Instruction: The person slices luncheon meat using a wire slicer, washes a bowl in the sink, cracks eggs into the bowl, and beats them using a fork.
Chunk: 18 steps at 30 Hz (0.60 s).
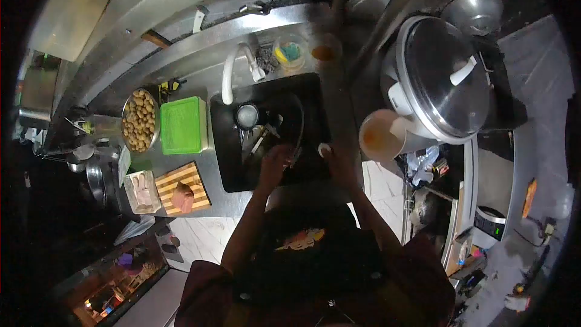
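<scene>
My left hand (277, 162) is low inside the black sink (224, 169), fingers curled, at the near end of a thin curved edge. What it grips, if anything, is too dark to make out. By the sink's right rim, my right hand (334, 161) has its fingers closed on a small white round object (324, 149). Farther into the sink lie a dark cup with a pale inside (247, 116) and several utensils (257, 139). Over the sink's back edge curves a white faucet (229, 75).
Left of the sink are a green-lidded box (183, 125), a bowl of small potato-like items (139, 121), and a striped cutting board (196, 183) bearing a pinkish-brown lump (182, 197). At right stand a large lidded pot (445, 79) and a bucket of cloudy liquid (381, 136).
</scene>
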Motion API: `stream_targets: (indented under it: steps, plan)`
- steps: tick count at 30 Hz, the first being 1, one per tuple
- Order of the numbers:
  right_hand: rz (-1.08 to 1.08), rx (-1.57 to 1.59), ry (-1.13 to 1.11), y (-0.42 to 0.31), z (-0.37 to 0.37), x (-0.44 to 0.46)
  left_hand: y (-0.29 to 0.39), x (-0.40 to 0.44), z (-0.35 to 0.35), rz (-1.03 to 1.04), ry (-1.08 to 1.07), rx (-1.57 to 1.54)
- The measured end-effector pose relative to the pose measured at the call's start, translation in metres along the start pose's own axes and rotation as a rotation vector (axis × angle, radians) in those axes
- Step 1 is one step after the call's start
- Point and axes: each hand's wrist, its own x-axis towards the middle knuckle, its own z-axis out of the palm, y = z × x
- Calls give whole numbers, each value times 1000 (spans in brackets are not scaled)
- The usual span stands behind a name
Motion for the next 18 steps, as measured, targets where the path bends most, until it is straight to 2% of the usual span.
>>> stream_targets:
  steps: [2, 5, 7, 11, 14, 17, 18]
  plan:
    - [82, -28, -11, 17, 19, -41, 11, -15, -3, 139, -21, -23]
    - [-16, -178, 20, 26, 34, -64, 7, -23, -18, -132, 86, 42]
    - [-70, -147, 112, -2, 35, -70, -15, -24, -36, -91, 49, -10]
    - [-196, -143, 222, -29, 43, -68, -2, -42, -47, -92, 75, 23]
    - [-302, -554, 241, 47, 92, -76, -2, -47, -58, -128, 81, -39]
    - [-232, -616, 157, 45, 91, -82, 2, -53, -62, -145, 42, 21]
    - [-111, -452, 157, 45, 90, -84, 1, -56, -58, -91, 21, 58]
